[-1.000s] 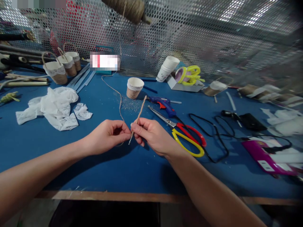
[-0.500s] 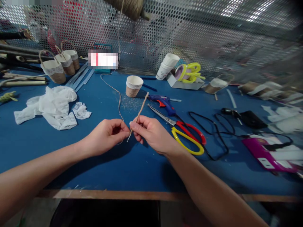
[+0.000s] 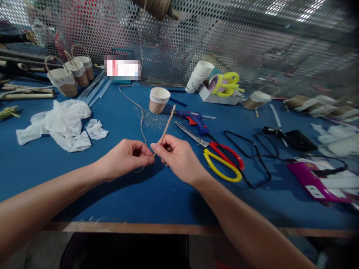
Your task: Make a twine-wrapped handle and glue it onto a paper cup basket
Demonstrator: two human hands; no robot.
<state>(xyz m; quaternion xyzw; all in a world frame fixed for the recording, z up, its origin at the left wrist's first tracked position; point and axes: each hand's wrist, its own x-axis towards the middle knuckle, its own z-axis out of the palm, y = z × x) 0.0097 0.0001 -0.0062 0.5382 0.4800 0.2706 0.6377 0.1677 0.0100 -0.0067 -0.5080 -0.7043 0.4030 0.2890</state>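
My right hand (image 3: 179, 155) pinches a thin, stiff piece wrapped in brown twine (image 3: 168, 122) between thumb and fingers, its upper end slanting up to the right. My left hand (image 3: 126, 158) is closed at the piece's lower end, thumb against forefinger. A loose strand of twine (image 3: 142, 117) runs down from a large spool (image 3: 157, 7) at the top to these left fingers and loops below them. The fingertips hide the lower tip. Beyond the hands stands a small paper cup (image 3: 157, 105) with brown wrapping and a white lace rim.
Right of the hands lie scissors (image 3: 221, 158) with red and yellow handles and a blue glue gun (image 3: 193, 120) with a black cord. White lace (image 3: 60, 123) is heaped at left, near several handled cups (image 3: 66, 84). Stacked white cups (image 3: 199, 76) lean at the back.
My left fingertips have closed over the lower tip of the wrapped piece, which stuck out below the hands before. The right hand has shifted only slightly.
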